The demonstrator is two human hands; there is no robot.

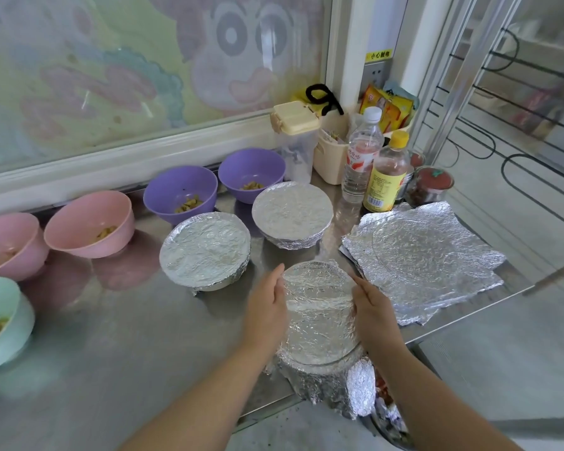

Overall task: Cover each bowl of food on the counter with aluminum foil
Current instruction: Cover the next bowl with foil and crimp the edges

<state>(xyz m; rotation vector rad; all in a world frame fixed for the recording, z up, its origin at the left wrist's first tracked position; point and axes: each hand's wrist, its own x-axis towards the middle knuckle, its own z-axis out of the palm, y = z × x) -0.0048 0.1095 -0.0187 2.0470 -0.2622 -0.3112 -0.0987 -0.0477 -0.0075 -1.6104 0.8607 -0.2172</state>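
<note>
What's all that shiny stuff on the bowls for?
A person is covering bowls of food with foil. The left hand and right hand, fingers straight, flank the nearest bowl, seemingly smoothing its foil. Two more covered bowls sit behind. Two purple bowls, two pink bowls and a green bowl remain uncovered. Spare foil sheets lie alongside.

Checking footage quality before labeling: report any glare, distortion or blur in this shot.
Head view: the wide-angle lens bows the window sill; the foil-covered near bowl glares brightest, between the left hand and right hand; the steel counter mirrors the pink bowl; the cartoon window looks soft, hazy.
</note>
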